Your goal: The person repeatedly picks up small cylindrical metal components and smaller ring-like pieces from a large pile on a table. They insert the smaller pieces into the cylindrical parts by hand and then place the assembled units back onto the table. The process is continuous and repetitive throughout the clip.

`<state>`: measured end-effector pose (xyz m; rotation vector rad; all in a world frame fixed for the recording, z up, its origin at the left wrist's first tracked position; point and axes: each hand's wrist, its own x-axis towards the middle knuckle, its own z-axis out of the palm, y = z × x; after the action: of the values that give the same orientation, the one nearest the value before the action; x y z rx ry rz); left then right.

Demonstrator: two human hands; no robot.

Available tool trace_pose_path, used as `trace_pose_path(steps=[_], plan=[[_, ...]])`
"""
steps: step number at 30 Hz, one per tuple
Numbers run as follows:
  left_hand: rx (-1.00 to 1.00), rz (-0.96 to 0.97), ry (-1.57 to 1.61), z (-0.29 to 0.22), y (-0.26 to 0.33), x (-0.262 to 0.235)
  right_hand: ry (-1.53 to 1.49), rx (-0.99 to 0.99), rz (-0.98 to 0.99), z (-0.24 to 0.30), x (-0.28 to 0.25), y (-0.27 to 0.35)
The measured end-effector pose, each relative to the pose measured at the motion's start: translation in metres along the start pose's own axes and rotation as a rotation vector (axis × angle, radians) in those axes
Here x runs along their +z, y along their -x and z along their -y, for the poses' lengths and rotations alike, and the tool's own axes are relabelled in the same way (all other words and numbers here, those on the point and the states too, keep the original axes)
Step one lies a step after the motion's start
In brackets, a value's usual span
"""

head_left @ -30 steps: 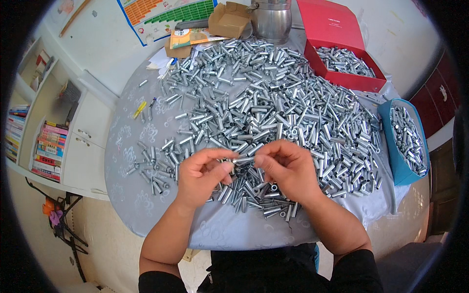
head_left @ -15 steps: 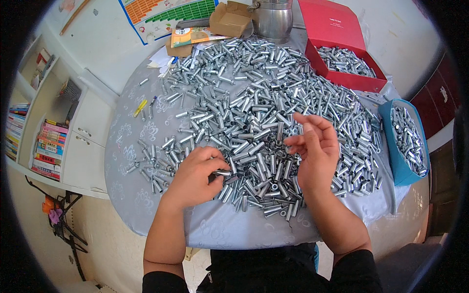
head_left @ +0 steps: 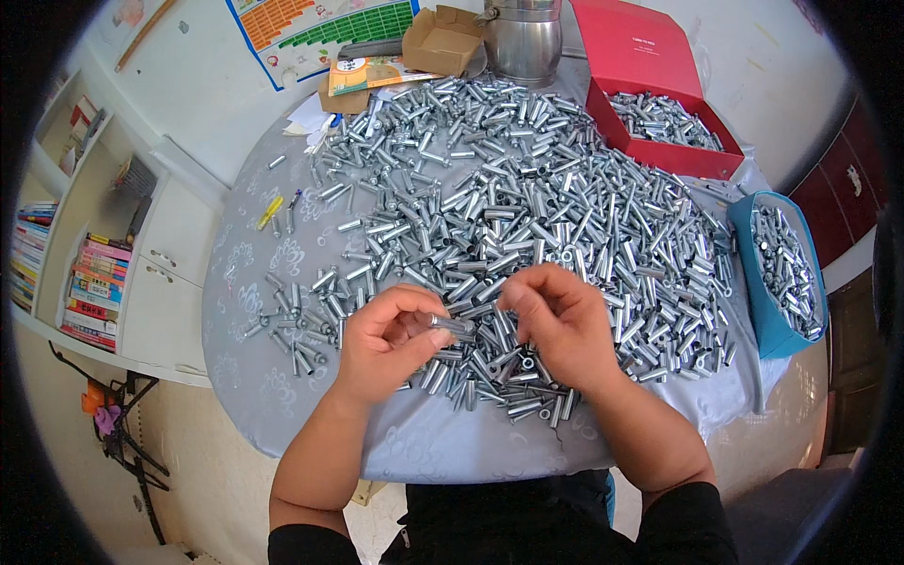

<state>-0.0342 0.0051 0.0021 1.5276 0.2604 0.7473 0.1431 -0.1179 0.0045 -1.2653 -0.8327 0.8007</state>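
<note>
Above the near edge of the pile [head_left: 603,235] of loose metal tubes, we see the left hand [head_left: 391,339] clamped, thumb against fingers, on one metal tube [head_left: 454,326]. It grips the tube toward one end, which we judge leaves the other end clear, pointing toward the right hand [head_left: 562,325]. That right hand is apart from the left, also above the pile's near edge, its thumb and fingers curled in; we cannot tell whether anything sits between them. Both hands stay low, likely because the pile lies within short reach.

At the far right of the pile stands a red box [head_left: 686,164], lid thrown back, holding many similar metal pieces. To the right of the pile, a blue bin [head_left: 759,299] is filled with more, its open top perhaps kept within arm's reach. Behind the pile we find an open cardboard box [head_left: 441,52] and a steel pot [head_left: 524,47], whose contents we cannot see.
</note>
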Motion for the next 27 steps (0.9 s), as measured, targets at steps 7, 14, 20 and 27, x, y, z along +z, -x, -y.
trace_pose_path(steps=[7, 14, 20, 27], plan=[[0.001, 0.059, 0.201, 0.010, 0.002, 0.003, 0.378, -0.197, 0.152, -0.004, 0.002, 0.002], [-0.035, -0.019, -0.156, 0.013, 0.010, 0.005, 0.181, 0.020, 0.127, 0.000, 0.002, 0.002], [-0.212, -0.033, -0.050, 0.001, 0.008, 0.009, 0.125, -0.145, 0.109, -0.001, 0.002, 0.002], [-0.227, -0.045, -0.011, 0.005, 0.007, 0.003, 0.128, -0.105, 0.071, 0.006, 0.006, 0.004]])
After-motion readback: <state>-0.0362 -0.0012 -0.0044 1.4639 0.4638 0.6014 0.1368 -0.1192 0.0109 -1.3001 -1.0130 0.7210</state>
